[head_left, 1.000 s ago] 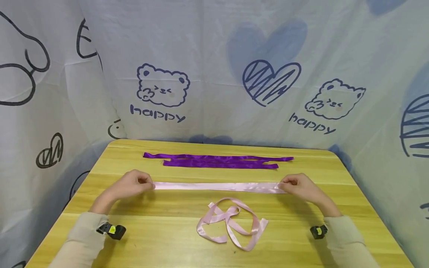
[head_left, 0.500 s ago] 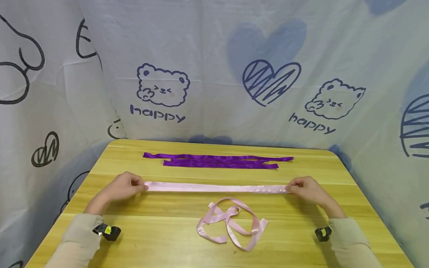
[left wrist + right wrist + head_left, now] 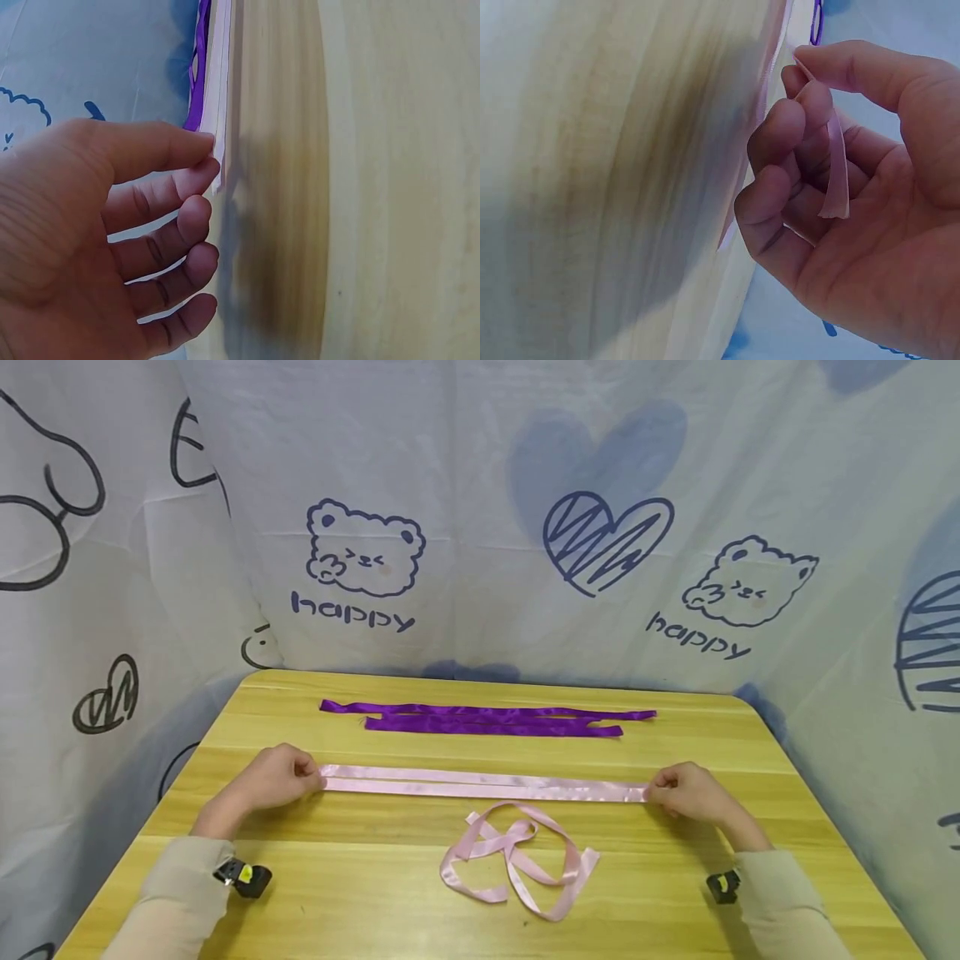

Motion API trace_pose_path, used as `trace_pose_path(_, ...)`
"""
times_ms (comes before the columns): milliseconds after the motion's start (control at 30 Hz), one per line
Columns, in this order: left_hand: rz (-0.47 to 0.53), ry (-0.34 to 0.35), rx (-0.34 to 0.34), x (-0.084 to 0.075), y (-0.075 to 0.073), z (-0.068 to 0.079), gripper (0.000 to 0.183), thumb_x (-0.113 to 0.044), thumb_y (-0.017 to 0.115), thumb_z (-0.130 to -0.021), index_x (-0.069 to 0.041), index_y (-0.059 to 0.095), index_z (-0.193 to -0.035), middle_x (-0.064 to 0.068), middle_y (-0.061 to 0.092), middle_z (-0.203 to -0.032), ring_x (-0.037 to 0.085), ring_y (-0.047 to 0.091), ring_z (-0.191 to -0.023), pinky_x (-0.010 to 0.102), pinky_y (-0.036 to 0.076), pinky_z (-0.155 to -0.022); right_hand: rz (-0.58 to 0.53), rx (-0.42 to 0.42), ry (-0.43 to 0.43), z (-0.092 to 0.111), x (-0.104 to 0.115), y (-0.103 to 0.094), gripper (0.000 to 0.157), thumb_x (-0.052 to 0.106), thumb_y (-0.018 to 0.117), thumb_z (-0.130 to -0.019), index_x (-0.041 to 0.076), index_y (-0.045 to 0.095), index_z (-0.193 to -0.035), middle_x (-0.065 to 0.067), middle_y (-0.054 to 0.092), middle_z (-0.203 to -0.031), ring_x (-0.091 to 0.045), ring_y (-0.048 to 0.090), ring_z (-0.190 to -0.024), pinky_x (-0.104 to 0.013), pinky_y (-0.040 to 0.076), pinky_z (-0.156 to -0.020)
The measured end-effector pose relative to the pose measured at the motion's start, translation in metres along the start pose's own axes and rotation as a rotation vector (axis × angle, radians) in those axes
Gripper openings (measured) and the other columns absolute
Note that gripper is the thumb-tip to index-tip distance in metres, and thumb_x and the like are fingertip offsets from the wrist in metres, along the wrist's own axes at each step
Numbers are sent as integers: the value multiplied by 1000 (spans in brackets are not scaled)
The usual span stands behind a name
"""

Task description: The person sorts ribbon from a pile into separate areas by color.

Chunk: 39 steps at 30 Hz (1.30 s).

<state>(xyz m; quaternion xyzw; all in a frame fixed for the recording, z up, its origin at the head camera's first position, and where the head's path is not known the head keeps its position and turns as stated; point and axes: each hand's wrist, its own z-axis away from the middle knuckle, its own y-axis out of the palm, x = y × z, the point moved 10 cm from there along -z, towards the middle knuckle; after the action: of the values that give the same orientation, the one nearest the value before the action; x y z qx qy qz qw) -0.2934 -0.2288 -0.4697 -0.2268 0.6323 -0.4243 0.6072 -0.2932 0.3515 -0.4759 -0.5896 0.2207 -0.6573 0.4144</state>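
Note:
Between the two hands a pale pink ribbon (image 3: 480, 792) runs left to right across the table in two nearly parallel strands. My left hand (image 3: 273, 781) pinches its left end between thumb and forefinger, the other fingers loosely bent in the left wrist view. At the other end my right hand (image 3: 697, 793) pinches the ribbon with thumb and fingertip. A short pink tail (image 3: 837, 165) hangs down in front of the right palm. Nearer the front, a second pink ribbon (image 3: 517, 860) lies in loose loops. Whether the two strands are one folded ribbon I cannot tell.
Several purple ribbon strips (image 3: 491, 722) lie flat near the back edge of the wooden table (image 3: 337, 893). A white cloth curtain (image 3: 480, 527) with bear and heart drawings hangs behind and at both sides. A small black camera (image 3: 251, 878) sits at the left wrist.
Both hands have moved a little outward, widening the stretch between them. The pink ribbon, one band before, now shows as two separate strands. The loose pink and purple ribbons have not moved.

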Motion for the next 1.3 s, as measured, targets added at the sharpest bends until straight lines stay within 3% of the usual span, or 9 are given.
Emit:
trace_pose_path(733, -95, 11, -86, -5, -4, -5, 15, -16, 75, -91, -12, 72, -77, -3, 64, -71, 14, 51, -65, 31, 41, -64, 74, -28, 4, -2, -2, 1, 26, 25, 77, -92, 10, 65, -74, 6, 50, -56, -12, 48, -55, -26, 36, -54)
trace_pose_path(967, -133, -7, -104, -4, -8, -7, 18, -20, 76, -91, -13, 68, -76, -4, 59, -65, 15, 51, -63, 31, 40, -62, 149, -94, 16, 2, 2, -16, 23, 25, 80, -88, 7, 68, -79, 3, 59, -66, -15, 51, -64, -30, 40, -59)
trace_pose_path(1133, -164, -5, -163, -21, -19, -6, 16, -22, 75, -93, -9, 70, -84, -1, 54, -62, 16, 48, -60, 32, 37, -58, 249, -124, 61, 6, 8, -37, 32, 28, 77, -90, -2, 71, -99, -18, 71, -92, -33, 64, -84, -45, 53, -74)
trace_pose_path(1300, -185, 82, -224, -59, -19, -9, 12, -19, 75, -94, -6, 74, -95, 5, 65, -79, 21, 58, -74, 38, 47, -66, 314, -166, 88, 9, 18, -49, 44, 30, 73, -93, -6, 68, -117, -31, 72, -114, -51, 66, -104, -61, 53, -88)
